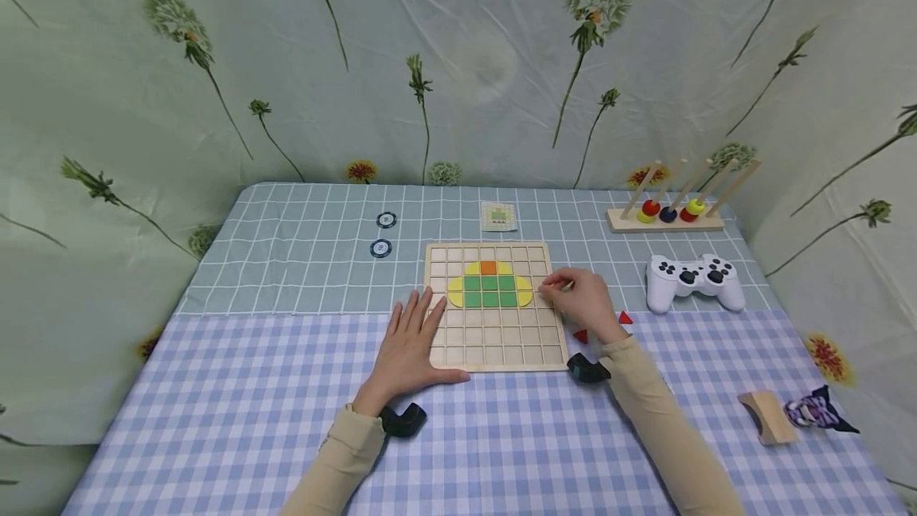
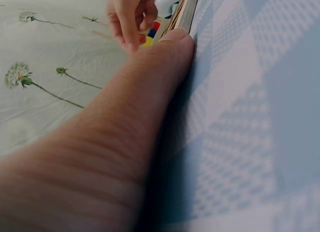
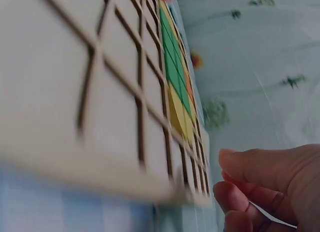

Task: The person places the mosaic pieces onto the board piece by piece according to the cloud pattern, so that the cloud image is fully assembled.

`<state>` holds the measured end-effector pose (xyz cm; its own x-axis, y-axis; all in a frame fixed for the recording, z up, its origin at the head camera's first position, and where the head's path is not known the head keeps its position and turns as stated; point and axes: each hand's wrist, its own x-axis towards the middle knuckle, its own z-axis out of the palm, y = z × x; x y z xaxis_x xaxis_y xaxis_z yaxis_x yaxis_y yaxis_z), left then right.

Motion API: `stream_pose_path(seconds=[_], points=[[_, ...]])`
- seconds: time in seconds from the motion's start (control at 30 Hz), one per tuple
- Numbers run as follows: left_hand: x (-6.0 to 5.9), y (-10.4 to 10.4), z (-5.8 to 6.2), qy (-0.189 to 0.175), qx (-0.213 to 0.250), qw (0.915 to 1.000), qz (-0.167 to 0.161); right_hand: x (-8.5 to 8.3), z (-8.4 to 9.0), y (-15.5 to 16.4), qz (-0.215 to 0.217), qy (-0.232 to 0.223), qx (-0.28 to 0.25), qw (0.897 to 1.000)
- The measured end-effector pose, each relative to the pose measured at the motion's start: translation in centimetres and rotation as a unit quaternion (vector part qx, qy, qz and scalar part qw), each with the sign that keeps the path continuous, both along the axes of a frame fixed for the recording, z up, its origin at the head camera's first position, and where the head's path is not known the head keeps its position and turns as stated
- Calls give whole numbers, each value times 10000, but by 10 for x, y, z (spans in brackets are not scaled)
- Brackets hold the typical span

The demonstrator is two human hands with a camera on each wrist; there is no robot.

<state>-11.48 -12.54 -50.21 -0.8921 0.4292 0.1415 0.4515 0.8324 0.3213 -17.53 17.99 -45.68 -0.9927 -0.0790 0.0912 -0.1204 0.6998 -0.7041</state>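
Observation:
A square wooden grid board [image 1: 498, 337] lies on the table in the head view. Its cells hold green squares [image 1: 489, 291], an orange square [image 1: 488, 267] and yellow curved pieces [image 1: 524, 291]. My left hand [image 1: 408, 345] rests at the board's lower left, fingers spread over the left edge and thumb along the front edge. Beside the yellow piece, my right hand [image 1: 582, 299] hovers at the right edge, fingers loosely bent. In the right wrist view, no piece shows between its thumb [image 3: 250, 164] and fingers. Red triangles [image 1: 626, 317] lie near the right wrist.
A small pattern card [image 1: 498, 216] lies behind the board. Two poker chips [image 1: 381, 248] are to the left. At the right are a white game controller [image 1: 695, 283], a peg stand with coloured beads [image 1: 666, 221], a wooden arch block [image 1: 768, 418] and a purple-black figure [image 1: 817, 411].

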Motion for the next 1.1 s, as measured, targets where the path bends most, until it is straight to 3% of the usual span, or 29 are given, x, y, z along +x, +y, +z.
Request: stream_pose_path(seconds=[0.23, 0.4, 0.6, 1.1], points=[[1, -1, 0, -71, 26, 10000, 47, -3, -2, 39, -596, 290, 497, 9966], [1, -2, -1, -58, -24, 10000, 75, -3, -1, 51, -825, 85, 725, 9939], [0, -1, -3, -44, -56, 9999, 79, -3, -6, 51, -838, -222, 862, 9925], [-1, 0, -2, 17, 0, 10000, 42, -5, -10, 44, -613, -45, 805, 9949]])
